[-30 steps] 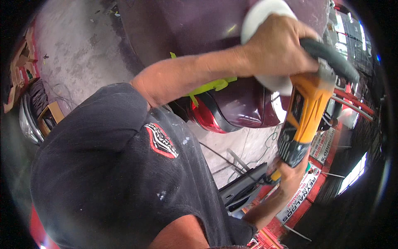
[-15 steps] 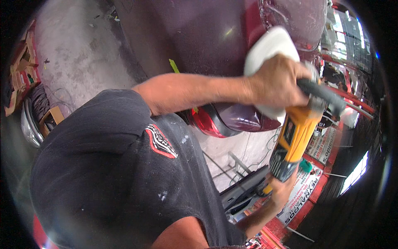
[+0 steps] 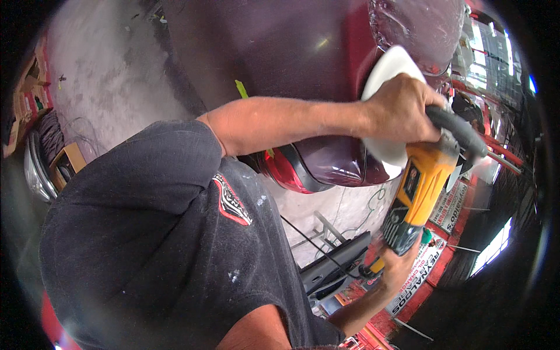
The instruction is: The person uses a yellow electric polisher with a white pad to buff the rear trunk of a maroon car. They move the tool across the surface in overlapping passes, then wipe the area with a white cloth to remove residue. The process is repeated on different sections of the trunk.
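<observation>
My left hand (image 3: 401, 111) is closed around the black front handle (image 3: 461, 129) of a yellow and black power polisher (image 3: 429, 178). At the polisher's rear end, my right hand (image 3: 402, 263) wraps round the grip. A round white polishing pad (image 3: 392, 63) sits at the tool's head, partly covered by my left hand. It lies against or very close to the dark maroon car body panel (image 3: 274, 52); the contact itself is hidden. Below my left forearm, a red tail light (image 3: 289, 169) shows at the car's corner.
Clear plastic film (image 3: 417, 29) covers part of the car at the top. Green tape (image 3: 241, 89) sticks to the panel. A detached black panel (image 3: 338, 259) and a metal stand (image 3: 329, 227) are below. Boxes (image 3: 73, 160) lie far left; a printed banner (image 3: 423, 274) hangs at right.
The polisher, its white pad and my left hand have shifted a little to the right across the car panel. Both hands keep their hold.
</observation>
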Demonstrator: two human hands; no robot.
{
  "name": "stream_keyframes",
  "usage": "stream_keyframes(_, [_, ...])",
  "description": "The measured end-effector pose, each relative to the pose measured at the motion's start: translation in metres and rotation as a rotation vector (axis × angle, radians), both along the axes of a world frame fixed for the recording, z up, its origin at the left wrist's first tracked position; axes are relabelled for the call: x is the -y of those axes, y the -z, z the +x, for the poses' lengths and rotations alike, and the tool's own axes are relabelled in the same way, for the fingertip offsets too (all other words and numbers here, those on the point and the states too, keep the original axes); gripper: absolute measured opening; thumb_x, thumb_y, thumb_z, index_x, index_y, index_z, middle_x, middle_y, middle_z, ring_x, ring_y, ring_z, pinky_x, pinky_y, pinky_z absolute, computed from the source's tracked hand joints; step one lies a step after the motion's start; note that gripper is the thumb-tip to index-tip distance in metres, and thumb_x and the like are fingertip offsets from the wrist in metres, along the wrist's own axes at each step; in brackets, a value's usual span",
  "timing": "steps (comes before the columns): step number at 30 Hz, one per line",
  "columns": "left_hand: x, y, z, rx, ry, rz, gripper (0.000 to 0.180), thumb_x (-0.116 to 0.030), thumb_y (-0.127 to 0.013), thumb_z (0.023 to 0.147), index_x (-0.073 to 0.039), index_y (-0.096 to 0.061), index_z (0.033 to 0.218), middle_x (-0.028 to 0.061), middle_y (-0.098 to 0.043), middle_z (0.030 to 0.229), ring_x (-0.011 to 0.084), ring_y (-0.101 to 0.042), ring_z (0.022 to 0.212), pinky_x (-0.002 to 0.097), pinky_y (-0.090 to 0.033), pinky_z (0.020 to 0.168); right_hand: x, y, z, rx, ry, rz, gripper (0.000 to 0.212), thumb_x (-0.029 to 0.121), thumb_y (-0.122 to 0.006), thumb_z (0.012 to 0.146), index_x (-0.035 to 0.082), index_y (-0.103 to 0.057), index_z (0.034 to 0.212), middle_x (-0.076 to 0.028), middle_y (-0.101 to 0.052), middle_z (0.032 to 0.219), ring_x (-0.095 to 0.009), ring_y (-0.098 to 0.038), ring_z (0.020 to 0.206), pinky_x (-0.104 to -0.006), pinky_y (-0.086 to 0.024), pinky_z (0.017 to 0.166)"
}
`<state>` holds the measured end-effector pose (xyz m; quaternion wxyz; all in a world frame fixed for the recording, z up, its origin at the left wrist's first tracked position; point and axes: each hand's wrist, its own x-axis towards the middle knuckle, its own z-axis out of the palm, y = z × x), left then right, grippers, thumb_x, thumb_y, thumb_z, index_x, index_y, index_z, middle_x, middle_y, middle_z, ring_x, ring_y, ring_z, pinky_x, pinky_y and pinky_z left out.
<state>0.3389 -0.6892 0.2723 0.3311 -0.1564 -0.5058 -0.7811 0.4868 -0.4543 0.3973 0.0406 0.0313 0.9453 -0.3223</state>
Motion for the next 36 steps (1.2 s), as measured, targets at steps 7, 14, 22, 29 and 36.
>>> stream_keyframes(7, [0.036, 0.004, -0.034, -0.058, -0.209, -0.007, 0.022, -0.017, -0.083, 0.072, -0.003, -0.077, 0.088, 0.0041, -0.072, 0.069, 0.0071, -0.064, 0.063, 0.0268, -0.054, 0.062, -0.001, 0.009, -0.048, -0.085, -0.180, 0.157, 0.081, 0.002, -0.070, 0.064, -0.001, -0.045, 0.141, -0.010, -0.060, 0.113, -0.020, -0.058, 0.098, -0.0315, -0.047, 0.094])
stream_keyframes(14, [-0.002, 0.020, 0.000, -0.137, -0.082, 0.001, 0.009, -0.009, -0.077, 0.077, -0.004, -0.072, 0.083, 0.0036, -0.065, 0.068, 0.0049, -0.055, 0.067, 0.0278, -0.048, 0.062, -0.028, 0.027, -0.010, -0.070, -0.095, 0.044, 0.092, 0.002, -0.069, 0.060, -0.001, -0.039, 0.148, -0.010, -0.056, 0.124, -0.020, -0.056, 0.110, -0.0341, -0.044, 0.102])
stream_keyframes(22, [-0.010, 0.030, 0.014, -0.073, 0.106, 0.063, 0.011, -0.005, -0.077, 0.079, -0.002, -0.067, 0.076, -0.0033, -0.058, 0.065, 0.0034, -0.051, 0.065, 0.0264, -0.043, 0.057, -0.036, 0.038, 0.010, -0.187, -0.091, 0.176, 0.097, -0.001, -0.068, 0.062, -0.001, -0.034, 0.153, -0.017, -0.056, 0.135, -0.025, -0.055, 0.123, -0.0361, -0.040, 0.110])
stream_keyframes(29, [0.034, 0.019, 0.014, -0.055, -0.092, -0.024, 0.006, -0.007, -0.075, 0.086, -0.002, -0.073, 0.089, -0.0037, -0.066, 0.074, 0.0034, -0.058, 0.068, 0.0229, -0.047, 0.060, -0.014, 0.029, -0.027, -0.211, -0.235, 0.182, 0.096, -0.001, -0.064, 0.066, -0.002, -0.031, 0.156, -0.021, -0.052, 0.145, -0.028, -0.052, 0.135, -0.0391, -0.036, 0.117])
stream_keyframes(36, [0.016, 0.015, 0.021, -0.050, -0.047, -0.024, 0.012, -0.010, -0.077, 0.085, 0.000, -0.075, 0.092, -0.0034, -0.070, 0.075, 0.0003, -0.060, 0.070, 0.0215, -0.051, 0.061, -0.038, 0.036, -0.029, -0.254, -0.237, 0.201, 0.093, 0.000, -0.063, 0.064, -0.001, -0.036, 0.153, -0.014, -0.061, 0.126, -0.022, -0.059, 0.116, -0.0341, -0.042, 0.107])
